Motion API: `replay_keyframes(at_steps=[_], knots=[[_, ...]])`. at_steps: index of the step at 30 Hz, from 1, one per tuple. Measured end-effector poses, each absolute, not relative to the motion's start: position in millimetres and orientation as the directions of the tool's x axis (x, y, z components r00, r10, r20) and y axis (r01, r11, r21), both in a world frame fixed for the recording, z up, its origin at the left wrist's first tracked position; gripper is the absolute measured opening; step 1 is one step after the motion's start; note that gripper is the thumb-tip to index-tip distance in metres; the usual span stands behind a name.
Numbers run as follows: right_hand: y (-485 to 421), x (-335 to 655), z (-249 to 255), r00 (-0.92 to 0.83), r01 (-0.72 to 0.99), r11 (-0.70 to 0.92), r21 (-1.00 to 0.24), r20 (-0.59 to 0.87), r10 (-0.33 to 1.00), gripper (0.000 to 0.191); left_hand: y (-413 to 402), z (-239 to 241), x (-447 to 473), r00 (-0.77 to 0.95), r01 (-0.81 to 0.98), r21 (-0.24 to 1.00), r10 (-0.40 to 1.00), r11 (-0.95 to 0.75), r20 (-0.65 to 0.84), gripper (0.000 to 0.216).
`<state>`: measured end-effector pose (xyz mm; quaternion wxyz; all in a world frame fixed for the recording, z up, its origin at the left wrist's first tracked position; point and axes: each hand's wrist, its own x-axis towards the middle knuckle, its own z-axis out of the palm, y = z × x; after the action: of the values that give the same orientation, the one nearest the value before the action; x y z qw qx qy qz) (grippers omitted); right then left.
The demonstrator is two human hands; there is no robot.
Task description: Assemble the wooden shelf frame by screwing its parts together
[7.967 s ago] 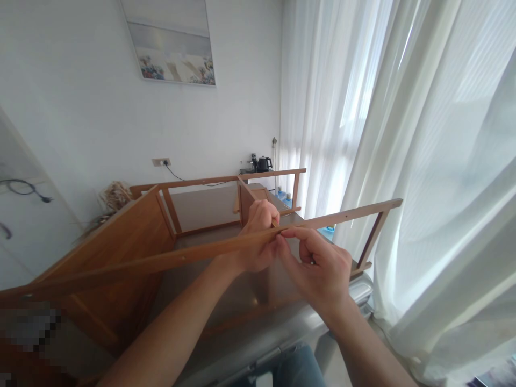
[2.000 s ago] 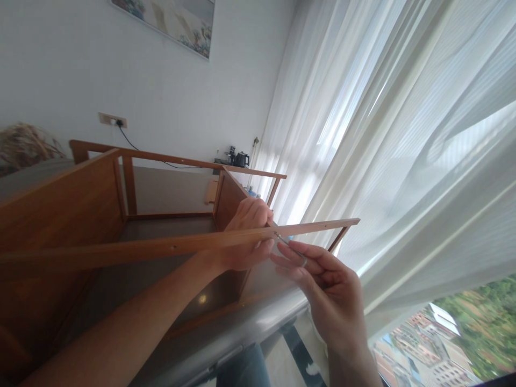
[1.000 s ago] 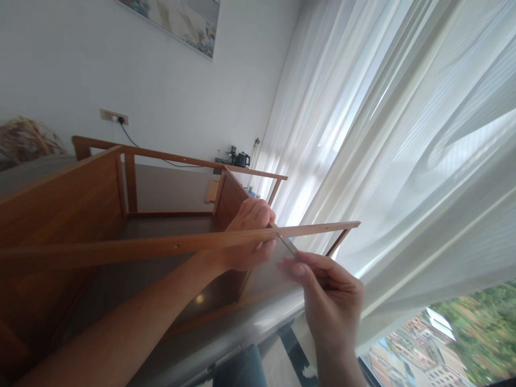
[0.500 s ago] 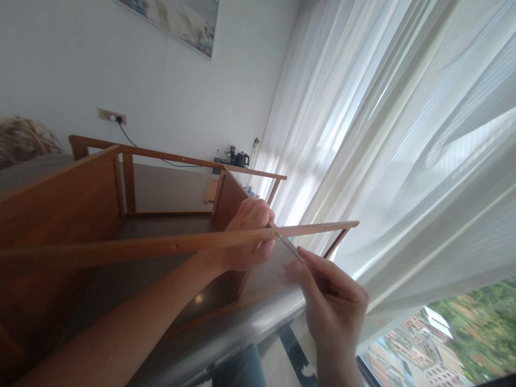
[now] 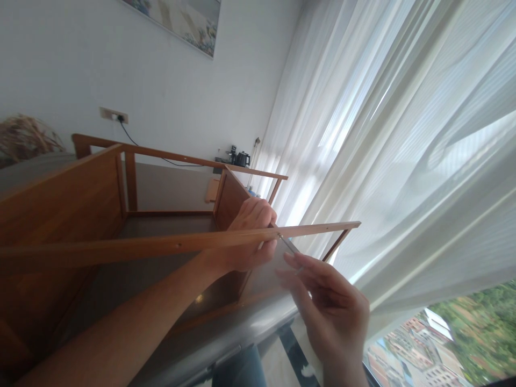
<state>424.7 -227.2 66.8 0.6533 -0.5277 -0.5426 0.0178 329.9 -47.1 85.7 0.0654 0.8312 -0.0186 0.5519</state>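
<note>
Currently, the left hand (image 5: 248, 236) was clenched around the near wooden rail (image 5: 161, 248) of a partly assembled wooden frame (image 5: 60, 209), fingers wrapped over the top edge just left of a fastener point. Right hand (image 5: 326, 309) pinched a thin metal tool, most likely a hex key (image 5: 287, 245), between thumb and fingertips; its tip met the rail at a small screw or fitting (image 5: 279, 235), too small to identify with certainty. Tool ran diagonally from the rail down toward the right hand. Frame lay on its side across a grey surface (image 5: 258, 317), apparently the top of a low unit rather than a desk. Progress, judged from the frame: solid side panel at left, inner upright panel (image 5: 228, 196) and far rail (image 5: 181, 159) all stood joined, so the main structure looked assembled. Near rail carried at least one empty hole (image 5: 178, 246) left of the left hand and another toward its right end, so some fastening on this rail appeared to remain. Whether the fitting under the tool was fully seated could not be told. Surroundings: sheer white curtains (image 5: 382, 134) at right, wall socket with cable (image 5: 114, 115), a kettle (image 5: 242, 159) in the far corner, a framed picture (image 5: 181, 21) above.
</note>
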Motion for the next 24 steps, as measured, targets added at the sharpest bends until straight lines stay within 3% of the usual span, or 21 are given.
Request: replay_keyframes(at_steps=[11, 15, 24], knots=[[-226, 424, 79, 0.375, 0.692, 0.406, -0.597, 0.778, 0.505, 0.017, -46, 85, 329, 0.414, -0.104, 0.078, 0.028, -0.992, 0.91, 0.017], [-222, 417, 86, 0.455, 0.654, 0.418, -0.631, 0.769, 0.449, 0.005, -47, 86, 329, 0.418, -0.095, 0.093, 0.045, -0.991, 0.907, 0.017], [-217, 418, 86, 0.574, 0.56, 0.413, -0.718, 0.696, 0.431, 0.015, -46, 85, 330, 0.407, -0.1, 0.089, 0.041, -0.991, 0.912, 0.018]])
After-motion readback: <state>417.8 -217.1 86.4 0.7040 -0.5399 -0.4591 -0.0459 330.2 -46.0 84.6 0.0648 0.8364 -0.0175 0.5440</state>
